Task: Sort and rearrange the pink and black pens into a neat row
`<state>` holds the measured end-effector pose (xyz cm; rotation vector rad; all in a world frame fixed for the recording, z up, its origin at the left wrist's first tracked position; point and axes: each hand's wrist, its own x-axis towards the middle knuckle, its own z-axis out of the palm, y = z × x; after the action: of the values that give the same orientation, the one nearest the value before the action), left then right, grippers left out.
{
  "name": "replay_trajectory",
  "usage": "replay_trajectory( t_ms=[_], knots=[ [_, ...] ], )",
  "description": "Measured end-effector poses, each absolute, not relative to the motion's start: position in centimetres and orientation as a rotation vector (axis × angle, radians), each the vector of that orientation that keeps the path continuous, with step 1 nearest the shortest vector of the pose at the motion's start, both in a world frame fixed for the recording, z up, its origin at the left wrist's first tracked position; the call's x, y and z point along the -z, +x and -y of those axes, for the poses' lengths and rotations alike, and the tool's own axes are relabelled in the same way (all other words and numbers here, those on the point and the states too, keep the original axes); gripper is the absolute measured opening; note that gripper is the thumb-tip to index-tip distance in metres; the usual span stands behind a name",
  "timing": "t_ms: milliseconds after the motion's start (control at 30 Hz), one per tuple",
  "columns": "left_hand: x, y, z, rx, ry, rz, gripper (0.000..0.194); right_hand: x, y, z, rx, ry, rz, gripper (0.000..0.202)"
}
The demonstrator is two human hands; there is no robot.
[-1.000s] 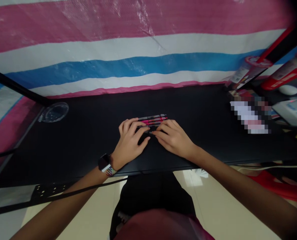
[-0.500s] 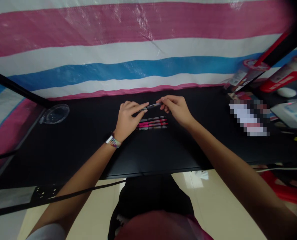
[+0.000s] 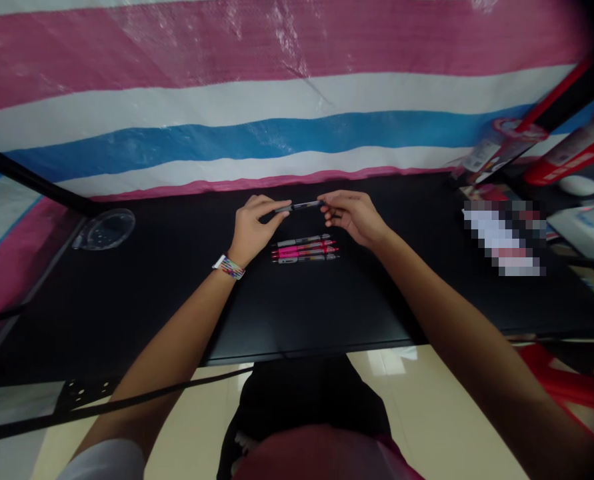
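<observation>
Head view, centre of the frame, slightly above the middle: the left hand (image 3: 251, 223) and the right hand (image 3: 353, 215) hold one dark pen (image 3: 300, 206) between them, raised a little off the black worktop (image 3: 177, 280). The pen lies roughly level, running left to right. The left grip is closed on the pen's left end with thumb and forefinger; the right grip is pinched on its right end in the same fashion, the other fingers curled loosely beneath. Whether a cap or tip is being worked cannot be made out at this size.

Just below the held pen, a row of pens (image 3: 305, 249) lies on the worktop, side by side and touching, all pointing the same way; two in the middle are pink, the outer ones grey or dark. A wrist band (image 3: 229, 267) sits on the left forearm.

Judgement on handling: the two-ended pinch is sound for a thin barrel. Pressure is best kept on the pads, and the pen kept parallel to the row below so it can be matched to it without knocking the others askew.

Left of the frame, a clear round dish (image 3: 107, 229) rests near the worktop's far edge. Upper right, red boxes (image 3: 567, 159) stand well apart from the hands.
</observation>
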<state>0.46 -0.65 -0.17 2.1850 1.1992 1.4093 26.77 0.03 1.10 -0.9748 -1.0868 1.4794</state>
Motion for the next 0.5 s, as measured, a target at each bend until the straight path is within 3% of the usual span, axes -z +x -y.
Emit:
replay_trajectory(
  t_ms=[267, 500],
  knots=[
    [0.2, 0.3, 0.6, -1.306, 2.143, -1.225, 0.018, 0.2, 27.3, -0.6, -1.396, -0.915, 1.194, 0.04],
    [0.5, 0.1, 0.5, -1.266, 2.084, -1.206, 0.019, 1.1, 27.3, -1.1, -1.377, -0.889, 1.22, 0.044]
  ],
)
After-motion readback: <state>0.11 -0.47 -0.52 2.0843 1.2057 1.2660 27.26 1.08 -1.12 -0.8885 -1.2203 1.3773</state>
